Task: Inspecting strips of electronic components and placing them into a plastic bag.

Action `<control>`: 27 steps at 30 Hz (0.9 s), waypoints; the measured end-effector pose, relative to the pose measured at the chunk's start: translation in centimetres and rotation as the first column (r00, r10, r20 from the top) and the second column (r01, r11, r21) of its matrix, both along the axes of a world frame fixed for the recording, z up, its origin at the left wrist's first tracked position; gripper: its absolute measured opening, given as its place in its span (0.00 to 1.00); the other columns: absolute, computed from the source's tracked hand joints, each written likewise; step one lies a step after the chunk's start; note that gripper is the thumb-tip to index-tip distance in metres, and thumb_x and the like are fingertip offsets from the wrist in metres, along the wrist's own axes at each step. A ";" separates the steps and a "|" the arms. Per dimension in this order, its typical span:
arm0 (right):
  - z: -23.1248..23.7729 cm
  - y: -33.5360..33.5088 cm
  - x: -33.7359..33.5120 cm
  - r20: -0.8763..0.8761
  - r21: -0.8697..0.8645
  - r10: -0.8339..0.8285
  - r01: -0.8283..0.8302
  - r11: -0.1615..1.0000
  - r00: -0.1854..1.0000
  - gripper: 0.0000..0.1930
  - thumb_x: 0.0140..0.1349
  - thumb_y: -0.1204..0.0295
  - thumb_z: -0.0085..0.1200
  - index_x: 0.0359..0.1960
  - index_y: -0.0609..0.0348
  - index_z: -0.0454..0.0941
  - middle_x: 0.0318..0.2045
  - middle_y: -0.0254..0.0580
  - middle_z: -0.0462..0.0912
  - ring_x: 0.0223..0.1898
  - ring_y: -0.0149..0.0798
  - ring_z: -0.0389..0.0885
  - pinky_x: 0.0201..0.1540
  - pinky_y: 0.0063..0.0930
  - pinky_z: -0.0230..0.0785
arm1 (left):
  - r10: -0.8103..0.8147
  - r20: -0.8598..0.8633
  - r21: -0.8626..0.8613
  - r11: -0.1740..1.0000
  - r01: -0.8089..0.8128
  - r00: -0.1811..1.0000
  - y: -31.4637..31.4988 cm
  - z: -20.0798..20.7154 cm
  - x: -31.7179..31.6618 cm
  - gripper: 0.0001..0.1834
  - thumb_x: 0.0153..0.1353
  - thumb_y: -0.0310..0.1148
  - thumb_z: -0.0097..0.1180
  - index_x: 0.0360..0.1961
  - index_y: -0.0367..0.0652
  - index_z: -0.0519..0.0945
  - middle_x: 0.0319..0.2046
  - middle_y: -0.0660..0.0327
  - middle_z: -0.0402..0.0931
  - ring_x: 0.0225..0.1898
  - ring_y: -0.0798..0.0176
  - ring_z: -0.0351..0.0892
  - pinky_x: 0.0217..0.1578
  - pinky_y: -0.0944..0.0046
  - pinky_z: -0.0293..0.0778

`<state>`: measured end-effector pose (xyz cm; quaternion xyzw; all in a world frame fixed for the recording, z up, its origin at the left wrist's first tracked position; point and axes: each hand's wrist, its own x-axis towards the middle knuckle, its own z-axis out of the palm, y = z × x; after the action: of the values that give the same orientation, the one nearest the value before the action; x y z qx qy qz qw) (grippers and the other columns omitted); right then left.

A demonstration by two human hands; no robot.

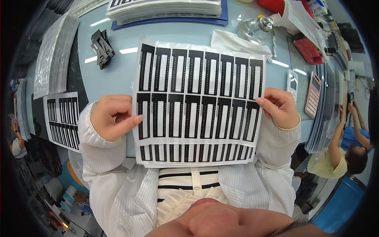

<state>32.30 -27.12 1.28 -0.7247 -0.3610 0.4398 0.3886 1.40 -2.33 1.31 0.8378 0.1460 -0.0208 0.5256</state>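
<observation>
A white sheet (201,94) with two rows of black rectangular frames, each around a pale strip, is held up in front of me. My left hand (112,116) is closed on its left edge, the thumb lying over the front. At the right edge, the thumb and fingers of my right hand (279,108) pinch the same sheet. Below it, the lower part of similar printed sheets (197,158) shows; the held sheet hides the rest of them.
Small black cut pieces (102,49) lie on the table, left of a stack of printed sheets (166,14). A glass bottle (254,29) stands beside a white cloth (237,42). A pink calculator (313,94) is at right, plastic-wrapped stacks (57,55) at left. Other people (341,154) work farther right.
</observation>
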 end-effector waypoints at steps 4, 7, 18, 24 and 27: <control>-0.1 -0.3 0.4 0.007 0.053 -0.016 0.016 0.998 1.000 0.05 0.58 0.77 0.50 0.31 0.67 0.75 0.20 0.31 0.73 0.15 0.20 0.65 0.17 0.11 0.55 | 0.083 0.144 0.056 0.994 -0.092 0.986 0.4 -0.6 -0.2 0.11 0.48 0.26 0.57 0.14 0.34 0.71 0.13 0.61 0.65 0.12 0.71 0.57 0.14 0.71 0.52; -0.3 -0.6 0.4 0.005 0.240 -0.151 0.145 0.960 0.988 0.04 0.58 0.77 0.51 0.31 0.67 0.75 0.21 0.32 0.74 0.16 0.20 0.67 0.17 0.11 0.57 | 0.120 0.295 0.126 0.979 -0.163 0.948 0.1 -0.6 -0.3 0.09 0.48 0.24 0.57 0.15 0.34 0.71 0.14 0.62 0.65 0.12 0.73 0.57 0.14 0.72 0.50; -1.1 -0.5 0.1 0.175 0.702 -0.387 0.160 0.694 0.905 0.03 0.58 0.79 0.49 0.30 0.68 0.73 0.22 0.34 0.73 0.17 0.21 0.66 0.18 0.11 0.55 | 0.204 0.558 0.283 0.864 -0.416 0.804 -1.1 -1.3 0.2 0.09 0.48 0.23 0.60 0.17 0.34 0.72 0.16 0.62 0.66 0.13 0.74 0.59 0.14 0.75 0.53; -1.9 -0.5 0.4 0.183 0.713 -0.395 0.156 0.684 0.900 0.07 0.61 0.77 0.46 0.37 0.70 0.74 0.26 0.36 0.76 0.18 0.20 0.65 0.19 0.11 0.54 | 0.212 0.563 0.273 0.865 -0.421 0.799 -1.1 -1.7 0.2 0.09 0.49 0.24 0.61 0.18 0.34 0.73 0.16 0.62 0.67 0.13 0.74 0.59 0.14 0.75 0.53; -1.9 -0.4 0.3 0.202 0.725 -0.405 0.142 0.674 0.892 0.08 0.62 0.76 0.46 0.39 0.70 0.73 0.26 0.36 0.76 0.18 0.19 0.65 0.19 0.11 0.55 | 0.205 0.561 0.279 0.865 -0.416 0.802 -1.0 -1.7 0.2 0.08 0.48 0.23 0.61 0.18 0.34 0.73 0.16 0.62 0.67 0.13 0.74 0.60 0.13 0.75 0.54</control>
<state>32.59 -27.48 -0.62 -0.6376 -0.4465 0.0736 0.6234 1.63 -3.31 -0.40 0.8632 0.1398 0.3206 0.3641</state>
